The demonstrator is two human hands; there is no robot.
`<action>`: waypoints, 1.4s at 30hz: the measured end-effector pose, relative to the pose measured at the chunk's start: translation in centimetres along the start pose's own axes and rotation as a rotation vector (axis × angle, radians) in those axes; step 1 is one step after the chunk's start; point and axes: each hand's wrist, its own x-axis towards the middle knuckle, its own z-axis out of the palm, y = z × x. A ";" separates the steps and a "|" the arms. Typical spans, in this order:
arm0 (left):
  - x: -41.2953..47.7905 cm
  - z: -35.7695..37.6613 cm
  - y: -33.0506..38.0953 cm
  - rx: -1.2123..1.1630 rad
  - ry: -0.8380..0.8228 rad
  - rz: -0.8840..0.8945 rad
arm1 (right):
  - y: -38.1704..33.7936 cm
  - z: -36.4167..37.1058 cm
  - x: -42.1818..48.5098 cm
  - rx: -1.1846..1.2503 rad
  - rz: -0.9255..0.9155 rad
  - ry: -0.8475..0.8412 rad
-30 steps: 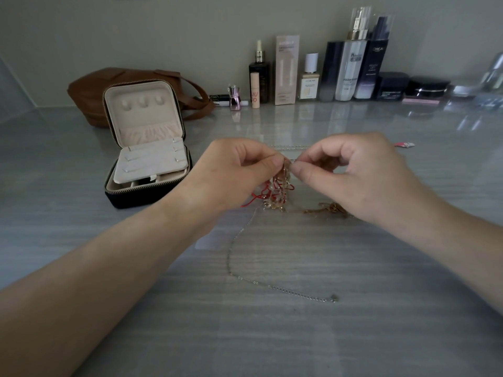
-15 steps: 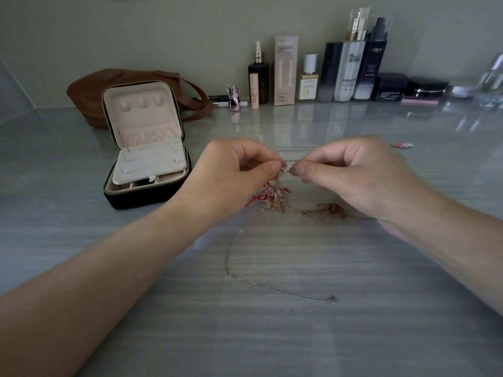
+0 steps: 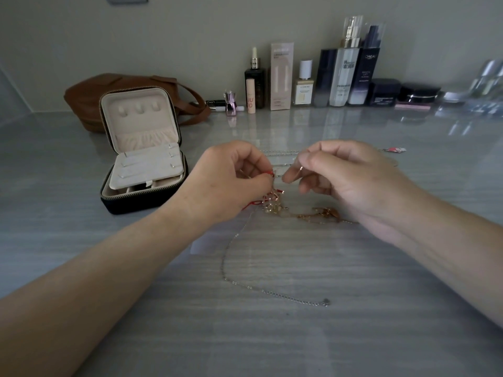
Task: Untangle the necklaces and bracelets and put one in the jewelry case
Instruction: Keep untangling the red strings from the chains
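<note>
Tangled red cord and gold chains (image 3: pixel 273 204) hang low at frame centre. The hands have drawn slightly apart: the left hand (image 3: pixel 228 180) pinches the tangle's red end and the right hand (image 3: pixel 353 180) pinches a thin gold strand (image 3: pixel 298 171). Untangling is unfinished; the open black zip jewelry case (image 3: pixel 141 204) waits centre-left.

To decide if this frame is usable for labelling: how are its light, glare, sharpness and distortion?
Head view: dim, even light. Head view: the glossy table mirrors the cosmetic bottles, with pale glare far right. Head view: wide-angle stretch enlarges the forearms. Head view: the silver chain is sharp; the jewelry tangle is dark, hard to resolve.
</note>
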 end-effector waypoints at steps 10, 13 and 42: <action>0.3 -0.3 -0.4 0.041 0.043 -0.022 | 0.4 -0.8 0.5 0.156 0.083 0.060; 0.5 -0.4 -0.5 0.037 0.058 -0.020 | 0.5 -0.9 0.6 0.150 0.081 0.076; -0.2 -0.5 1.1 -0.362 -0.126 -0.269 | 0.7 -1.5 1.1 -0.084 0.033 0.131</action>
